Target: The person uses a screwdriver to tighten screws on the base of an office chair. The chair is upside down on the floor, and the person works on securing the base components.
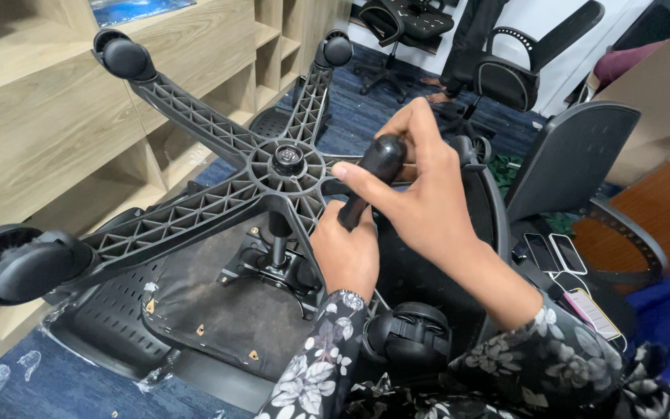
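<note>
**Inspector:** Chair, upturned. The black office chair seat (195, 310) lies underside up on the blue carpet (9, 388), and its black ribbed plastic five-arm star base (273, 174) stands above it on the short black centre column (278, 240). Where are the hands?

**Onlooker:** Both at about three o'clock from the hub. The right hand (420, 198) is closed around a black plastic caster wheel (381, 159) at the tip of the near arm, forefinger laid along its front and the other fingers curled over the top. The left hand (347, 256) sits just beneath, fist wrapped tight around the arm or the caster's stem; I cannot tell which.

**Inspector:** Other casters?

**Onlooker:** Three fitted and showing: one black caster (122, 56) at eleven o'clock, a second black caster (336, 50) at one o'clock, and a large near caster (21, 264) at eight o'clock. A further black twin-wheel caster (409, 337) rests low at five o'clock, near the flower-printed sleeves (319, 372); whether it is mounted is hidden.

**Inspector:** Surroundings?

**Onlooker:** A pale wooden shelving unit (48, 116) runs along nine to twelve o'clock. A grey curved plastic chair back (575, 151) leans at three o'clock, with two flat dark phones (552, 252) lying just below it. Finished black office chairs (521, 66) stand well apart at one o'clock, where another person's dark trouser legs (471, 39) show.
</note>
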